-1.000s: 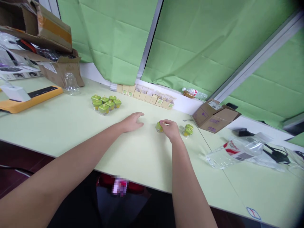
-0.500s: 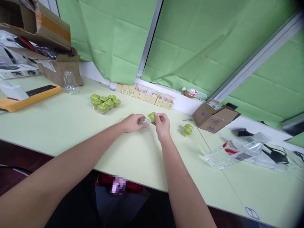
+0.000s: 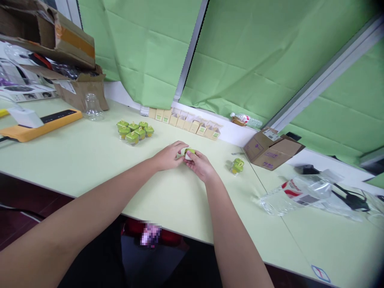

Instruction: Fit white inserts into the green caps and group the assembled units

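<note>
Over the table (image 3: 168, 200), left hand (image 3: 168, 157) beside right hand (image 3: 200, 165), fingers (image 3: 180, 144) bent.

Containers (image 3: 132, 138) with glossy plastic lids (image 3: 140, 131); a smooth tabletop (image 3: 168, 196); matt green curtains (image 3: 240, 60) (cloth, it seems).

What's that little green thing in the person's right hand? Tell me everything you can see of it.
The green piece is small and looks like plastic, with a whitish part below the green. The right hand pinches it with its fingers, which hide much of its shape. It is near the middle of the table; whether it touches the tabletop is unclear. The left hand is close beside it, perhaps touching.
</note>
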{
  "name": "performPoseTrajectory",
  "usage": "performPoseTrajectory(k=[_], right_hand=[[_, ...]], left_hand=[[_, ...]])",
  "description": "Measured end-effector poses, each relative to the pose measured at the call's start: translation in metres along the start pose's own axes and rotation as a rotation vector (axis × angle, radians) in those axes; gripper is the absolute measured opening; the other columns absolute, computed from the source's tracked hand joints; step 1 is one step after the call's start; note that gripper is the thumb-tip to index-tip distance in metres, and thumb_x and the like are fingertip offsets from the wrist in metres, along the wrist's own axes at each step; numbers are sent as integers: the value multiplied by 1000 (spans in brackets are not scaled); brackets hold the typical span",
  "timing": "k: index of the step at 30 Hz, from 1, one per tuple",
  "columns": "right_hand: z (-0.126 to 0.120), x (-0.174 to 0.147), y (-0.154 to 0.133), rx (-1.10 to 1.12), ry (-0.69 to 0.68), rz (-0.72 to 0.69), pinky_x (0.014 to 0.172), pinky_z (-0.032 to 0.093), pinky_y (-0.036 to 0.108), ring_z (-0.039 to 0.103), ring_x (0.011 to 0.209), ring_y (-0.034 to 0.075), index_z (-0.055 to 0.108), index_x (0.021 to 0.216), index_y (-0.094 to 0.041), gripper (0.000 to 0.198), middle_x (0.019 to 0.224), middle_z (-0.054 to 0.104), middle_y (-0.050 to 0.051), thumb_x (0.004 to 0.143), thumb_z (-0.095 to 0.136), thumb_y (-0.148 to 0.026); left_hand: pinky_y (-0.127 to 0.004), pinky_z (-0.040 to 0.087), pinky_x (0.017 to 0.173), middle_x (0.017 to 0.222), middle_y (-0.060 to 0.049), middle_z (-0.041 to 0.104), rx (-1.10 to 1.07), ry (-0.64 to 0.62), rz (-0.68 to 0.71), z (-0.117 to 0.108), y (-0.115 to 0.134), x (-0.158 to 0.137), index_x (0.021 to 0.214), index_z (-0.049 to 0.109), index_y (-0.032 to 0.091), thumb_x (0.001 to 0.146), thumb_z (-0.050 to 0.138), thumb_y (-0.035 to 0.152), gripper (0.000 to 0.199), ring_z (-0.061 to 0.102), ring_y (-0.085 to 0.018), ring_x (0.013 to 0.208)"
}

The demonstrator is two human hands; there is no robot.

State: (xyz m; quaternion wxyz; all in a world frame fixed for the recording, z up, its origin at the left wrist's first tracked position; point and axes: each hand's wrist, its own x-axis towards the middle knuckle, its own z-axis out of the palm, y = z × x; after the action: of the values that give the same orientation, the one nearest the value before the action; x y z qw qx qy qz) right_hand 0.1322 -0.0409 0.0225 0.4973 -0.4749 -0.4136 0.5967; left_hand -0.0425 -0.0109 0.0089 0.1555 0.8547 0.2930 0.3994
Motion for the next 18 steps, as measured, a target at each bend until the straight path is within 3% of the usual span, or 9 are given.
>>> performPoseTrajectory(k=[6, 12, 18], right_hand=[[-3, -4, -4, -113, -78, 79, 57, 48, 18, 60, 63, 9, 64, 91, -19, 14, 77, 65, 2, 85, 69, -31], [-4, -2, -4, -146, -15, 115, 52, 43, 18, 51, 55, 7, 63, 86, -19, 15, 70, 60, -1, 76, 73, -26], [-1, 0, -4, -127, 9, 111, 48, 40, 20, 45, 50, 7, 60, 80, -18, 17, 63, 56, -2, 67, 71, -23]], left_hand=[[-34, 55, 87, 129, -11, 58, -140, -49, -7, 10, -5, -2, 130, 56, 18, 84, 52, 16, 46, 64, -18, 94], [-39, 42, 111, 144, -12, 50, -151, -72, 33, 18, -7, 1, 136, 52, 16, 84, 45, 10, 54, 49, -22, 132], [-39, 40, 113, 142, -11, 54, -166, -119, 39, 20, -2, 5, 138, 51, 17, 83, 43, 8, 57, 51, -21, 130]])
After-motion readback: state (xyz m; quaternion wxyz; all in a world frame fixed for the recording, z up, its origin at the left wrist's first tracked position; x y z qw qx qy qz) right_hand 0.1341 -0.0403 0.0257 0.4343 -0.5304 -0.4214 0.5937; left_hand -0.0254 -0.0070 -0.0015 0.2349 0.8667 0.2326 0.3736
